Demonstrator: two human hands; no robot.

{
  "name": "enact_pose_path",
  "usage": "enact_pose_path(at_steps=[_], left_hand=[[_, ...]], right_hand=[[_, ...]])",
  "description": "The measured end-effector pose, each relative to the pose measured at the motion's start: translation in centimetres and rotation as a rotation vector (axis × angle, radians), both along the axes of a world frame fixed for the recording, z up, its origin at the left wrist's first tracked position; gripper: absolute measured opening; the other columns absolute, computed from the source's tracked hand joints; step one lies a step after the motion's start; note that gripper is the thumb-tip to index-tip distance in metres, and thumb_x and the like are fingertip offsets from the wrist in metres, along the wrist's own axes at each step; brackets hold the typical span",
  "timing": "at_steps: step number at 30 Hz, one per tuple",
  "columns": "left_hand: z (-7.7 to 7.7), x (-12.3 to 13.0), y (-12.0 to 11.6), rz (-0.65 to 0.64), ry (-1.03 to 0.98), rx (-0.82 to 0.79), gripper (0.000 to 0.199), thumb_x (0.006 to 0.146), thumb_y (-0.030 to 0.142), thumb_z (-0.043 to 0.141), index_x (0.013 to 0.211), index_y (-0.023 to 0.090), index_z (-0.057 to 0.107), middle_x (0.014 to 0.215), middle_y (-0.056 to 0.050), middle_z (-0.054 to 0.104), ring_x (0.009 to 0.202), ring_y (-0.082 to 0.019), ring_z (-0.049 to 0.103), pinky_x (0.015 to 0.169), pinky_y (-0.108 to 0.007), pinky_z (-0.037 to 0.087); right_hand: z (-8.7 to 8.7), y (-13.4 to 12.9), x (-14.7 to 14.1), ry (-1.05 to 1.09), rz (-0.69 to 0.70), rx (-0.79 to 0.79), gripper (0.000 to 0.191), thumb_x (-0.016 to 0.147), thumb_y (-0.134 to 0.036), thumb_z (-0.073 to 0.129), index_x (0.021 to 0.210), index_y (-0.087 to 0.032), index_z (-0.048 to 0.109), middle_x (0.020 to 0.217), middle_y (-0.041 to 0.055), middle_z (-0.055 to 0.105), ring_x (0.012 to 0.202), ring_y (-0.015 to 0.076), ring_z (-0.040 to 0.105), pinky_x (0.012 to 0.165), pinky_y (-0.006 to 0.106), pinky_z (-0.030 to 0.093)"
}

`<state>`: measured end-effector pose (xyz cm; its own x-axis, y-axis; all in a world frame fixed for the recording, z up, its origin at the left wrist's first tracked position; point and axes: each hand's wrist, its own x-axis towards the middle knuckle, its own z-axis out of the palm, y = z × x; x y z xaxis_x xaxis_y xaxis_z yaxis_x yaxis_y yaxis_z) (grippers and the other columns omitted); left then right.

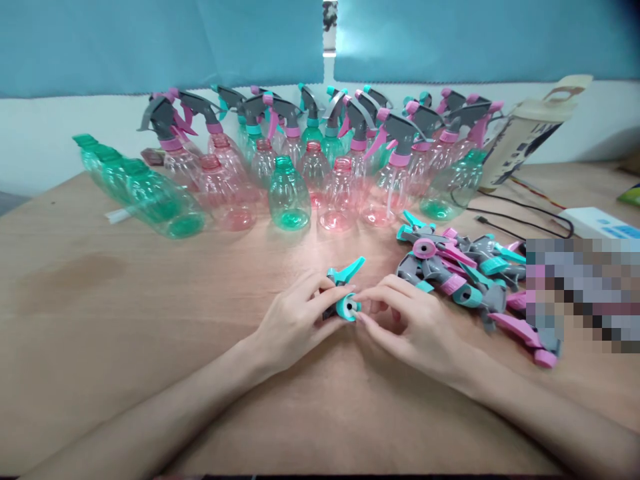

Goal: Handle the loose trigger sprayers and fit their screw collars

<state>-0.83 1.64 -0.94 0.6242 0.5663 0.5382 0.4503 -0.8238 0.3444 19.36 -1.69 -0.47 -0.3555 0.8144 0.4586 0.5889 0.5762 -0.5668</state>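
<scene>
A grey spray head with a teal trigger and teal collar point(346, 307) lies on its side over the middle of the table, its round opening turned to the right. My left hand point(295, 320) is closed around its grey body. The fingertips of my right hand point(413, 327) are pinched at the rim of the collar. To the right of my right hand lies a pile of loose spray heads point(453, 287) in grey, pink and teal. Behind my hands stands an open green bottle point(289, 197), beside an open pink bottle point(341, 200).
Several bottles with spray heads fitted point(399, 160) stand at the back. Green bottles point(160, 193) are at the left. A beige container point(525, 133), a black cable point(540, 212) and a white box point(600, 223) are at the right.
</scene>
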Motion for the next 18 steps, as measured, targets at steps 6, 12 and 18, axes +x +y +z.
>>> enact_pose_path(at_steps=[6, 12, 18], left_hand=[[0.15, 0.14, -0.04, 0.015, 0.014, 0.031, 0.026, 0.087, 0.026, 0.058, 0.111, 0.017, 0.059, 0.086, -0.004, 0.058, 0.078, -0.015, 0.055, 0.066, -0.026, 0.050], [0.36, 0.21, -0.10, 0.012, 0.020, 0.068, 0.025, 0.086, 0.026, 0.059, 0.109, 0.015, 0.059, 0.081, -0.004, 0.059, 0.078, -0.016, 0.055, 0.068, -0.028, 0.049], [0.46, 0.34, -0.17, 0.009, 0.040, 0.131, 0.023, 0.087, 0.025, 0.058, 0.107, 0.016, 0.059, 0.079, -0.003, 0.059, 0.073, -0.015, 0.054, 0.066, -0.029, 0.047]], right_hand=[[-0.04, -0.16, -0.04, -0.022, -0.049, -0.015, 0.011, 0.079, -0.017, 0.059, 0.090, -0.019, 0.063, 0.074, 0.0011, 0.058, 0.066, 0.0131, 0.054, 0.060, 0.025, 0.044], [-0.02, -0.29, -0.16, -0.011, -0.051, 0.006, 0.007, 0.079, -0.015, 0.059, 0.083, -0.018, 0.064, 0.067, -0.0004, 0.059, 0.062, 0.0126, 0.053, 0.059, 0.025, 0.043], [0.22, -0.45, -0.38, 0.002, -0.091, -0.063, 0.009, 0.078, -0.018, 0.062, 0.084, -0.020, 0.067, 0.060, -0.0017, 0.061, 0.056, 0.0122, 0.054, 0.052, 0.024, 0.043]])
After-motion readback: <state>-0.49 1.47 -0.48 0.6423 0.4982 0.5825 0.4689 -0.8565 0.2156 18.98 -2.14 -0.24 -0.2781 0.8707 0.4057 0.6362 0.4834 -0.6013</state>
